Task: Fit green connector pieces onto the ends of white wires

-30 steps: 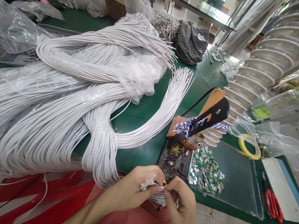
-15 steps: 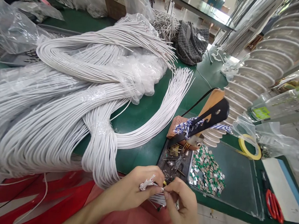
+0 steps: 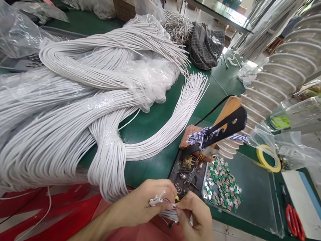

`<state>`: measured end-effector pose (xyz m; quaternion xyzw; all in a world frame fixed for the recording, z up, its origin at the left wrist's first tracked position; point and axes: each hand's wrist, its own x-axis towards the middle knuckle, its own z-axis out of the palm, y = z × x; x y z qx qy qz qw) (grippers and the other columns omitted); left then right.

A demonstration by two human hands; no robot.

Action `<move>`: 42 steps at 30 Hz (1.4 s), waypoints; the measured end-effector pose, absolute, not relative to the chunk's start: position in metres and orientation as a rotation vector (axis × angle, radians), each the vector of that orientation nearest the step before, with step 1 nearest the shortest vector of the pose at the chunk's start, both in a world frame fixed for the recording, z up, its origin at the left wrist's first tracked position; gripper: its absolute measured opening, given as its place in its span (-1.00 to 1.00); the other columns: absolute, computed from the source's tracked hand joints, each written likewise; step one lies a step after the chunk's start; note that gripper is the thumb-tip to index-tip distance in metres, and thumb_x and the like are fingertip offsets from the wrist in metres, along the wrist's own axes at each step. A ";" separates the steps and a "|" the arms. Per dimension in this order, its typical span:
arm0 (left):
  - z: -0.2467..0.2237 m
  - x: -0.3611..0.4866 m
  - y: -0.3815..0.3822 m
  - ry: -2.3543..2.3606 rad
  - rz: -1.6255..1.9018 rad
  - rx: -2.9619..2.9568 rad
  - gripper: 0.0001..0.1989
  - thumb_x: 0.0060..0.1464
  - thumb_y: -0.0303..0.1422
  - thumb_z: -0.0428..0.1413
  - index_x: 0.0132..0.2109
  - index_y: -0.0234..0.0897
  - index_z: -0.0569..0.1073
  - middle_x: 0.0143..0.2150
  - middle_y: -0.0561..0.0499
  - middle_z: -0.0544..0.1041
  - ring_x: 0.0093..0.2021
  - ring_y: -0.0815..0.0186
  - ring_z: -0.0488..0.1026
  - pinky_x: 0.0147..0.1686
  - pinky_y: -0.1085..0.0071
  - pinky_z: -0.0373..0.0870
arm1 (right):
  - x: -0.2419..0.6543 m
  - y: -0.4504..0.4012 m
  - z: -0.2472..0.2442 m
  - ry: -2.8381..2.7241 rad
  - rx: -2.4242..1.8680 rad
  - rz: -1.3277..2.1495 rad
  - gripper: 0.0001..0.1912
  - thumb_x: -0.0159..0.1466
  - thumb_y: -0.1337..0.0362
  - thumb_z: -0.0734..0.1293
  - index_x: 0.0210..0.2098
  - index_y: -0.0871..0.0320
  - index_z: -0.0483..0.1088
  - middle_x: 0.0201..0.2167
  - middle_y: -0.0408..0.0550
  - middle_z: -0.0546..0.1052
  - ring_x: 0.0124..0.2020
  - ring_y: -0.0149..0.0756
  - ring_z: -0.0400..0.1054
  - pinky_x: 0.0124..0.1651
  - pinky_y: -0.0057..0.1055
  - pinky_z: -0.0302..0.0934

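Note:
My left hand point(image 3: 139, 205) grips a small bunch of white wires point(image 3: 168, 214) near the bench's front edge, with their frayed white ends point(image 3: 157, 199) sticking out beside the thumb. My right hand point(image 3: 196, 223) pinches at the same bunch from the right, its fingertips almost meeting the left hand. A tiny yellow piece point(image 3: 177, 199) shows between the hands, too small to name. Just beyond them lies a black tray of small metal parts point(image 3: 187, 173). A huge bundle of white cables point(image 3: 64, 127) curves across the green bench to the left.
A glass sheet point(image 3: 255, 192) holds several green-and-silver terminals point(image 3: 222, 184). Behind stand a wood-and-black tool point(image 3: 228, 120) and a reddish block point(image 3: 190, 136). Yellow tape point(image 3: 268, 159), red-handled scissors point(image 3: 294, 222), silver ducting point(image 3: 291, 68) and plastic bags surround the bench. Red sheeting point(image 3: 45, 211) lies below.
The white wire ends between my hands have turned slightly, and my fingers have shifted a little on the bunch. The cables and bench items stay in place.

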<state>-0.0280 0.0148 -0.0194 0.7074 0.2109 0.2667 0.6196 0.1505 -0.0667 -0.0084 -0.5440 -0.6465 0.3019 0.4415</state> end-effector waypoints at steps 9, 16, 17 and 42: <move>-0.021 -0.032 0.020 0.405 0.566 1.664 -0.86 0.17 -0.53 0.10 -0.30 -0.34 0.56 -0.29 -0.03 0.49 -0.34 0.33 0.47 -0.31 0.46 0.43 | 0.154 -0.070 -0.009 -1.553 -1.284 0.967 -0.89 0.31 0.37 0.28 -0.34 0.08 0.40 -0.49 -0.17 0.45 -0.46 -0.36 0.28 -0.41 -0.46 0.11; -0.020 -0.032 0.019 0.403 0.582 1.594 -0.88 0.22 -0.46 0.13 -0.29 -0.35 0.54 -0.30 -0.03 0.48 -0.32 0.32 0.45 -0.29 0.46 0.40 | 0.156 -0.073 -0.015 -1.514 -1.410 0.998 -0.88 0.33 0.27 0.31 -0.35 0.09 0.44 -0.49 -0.15 0.45 -0.48 -0.36 0.24 -0.44 -0.46 0.07; -0.020 -0.032 0.019 0.410 0.582 1.589 -0.89 0.23 -0.44 0.13 -0.28 -0.35 0.53 -0.30 -0.03 0.48 -0.31 0.32 0.44 -0.28 0.45 0.40 | 0.156 -0.073 -0.015 -1.507 -1.393 0.998 -0.88 0.33 0.26 0.31 -0.34 0.09 0.45 -0.50 -0.15 0.45 -0.49 -0.37 0.24 -0.45 -0.46 0.07; -0.017 -0.030 0.019 0.480 0.509 1.607 -0.89 0.25 -0.42 0.10 -0.25 -0.33 0.49 -0.28 -0.01 0.47 -0.26 0.31 0.43 -0.22 0.45 0.36 | 0.157 -0.067 -0.008 -1.539 -1.354 0.978 -0.88 0.28 0.42 0.30 -0.37 0.12 0.42 -0.54 -0.19 0.38 -0.52 -0.42 0.19 -0.46 -0.50 0.05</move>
